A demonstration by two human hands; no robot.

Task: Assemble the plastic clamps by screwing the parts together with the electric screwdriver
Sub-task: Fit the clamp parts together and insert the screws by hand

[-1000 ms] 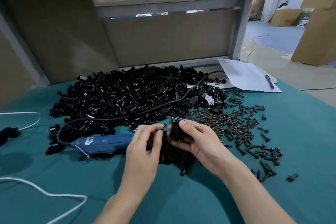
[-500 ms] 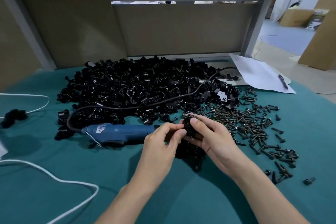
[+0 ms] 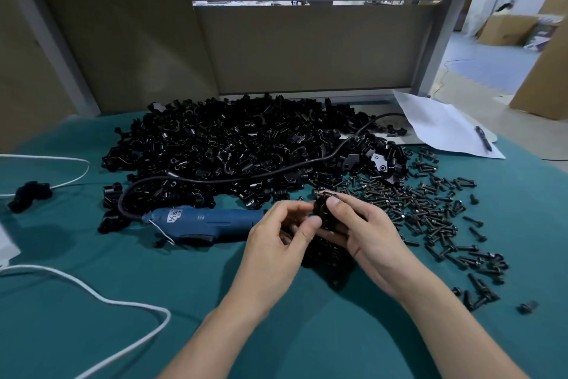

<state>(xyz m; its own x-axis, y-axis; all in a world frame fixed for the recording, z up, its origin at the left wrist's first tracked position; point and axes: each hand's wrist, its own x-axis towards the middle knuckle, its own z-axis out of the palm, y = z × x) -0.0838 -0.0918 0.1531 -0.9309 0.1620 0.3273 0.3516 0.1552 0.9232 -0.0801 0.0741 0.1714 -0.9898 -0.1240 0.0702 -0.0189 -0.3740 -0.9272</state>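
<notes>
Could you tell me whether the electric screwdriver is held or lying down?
Lying on the table: the electric screwdriver rests on its side; the left hand and right hand hold a clamp.

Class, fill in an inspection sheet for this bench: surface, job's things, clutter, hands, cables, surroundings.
Surface: teal cloth on the table.
Job's things: pile of black clamp parts at the back; screws strewn to its right; blue electric screwdriver lying unheld.
Clutter: white paper with a pen, far right; black piece at left edge.
Hands: left hand and right hand together grip one clamp.
Cables: black cord runs from screwdriver over the pile; white cable loops at left.
Surroundings: brown partition panels; cardboard boxes beyond, right.
</notes>
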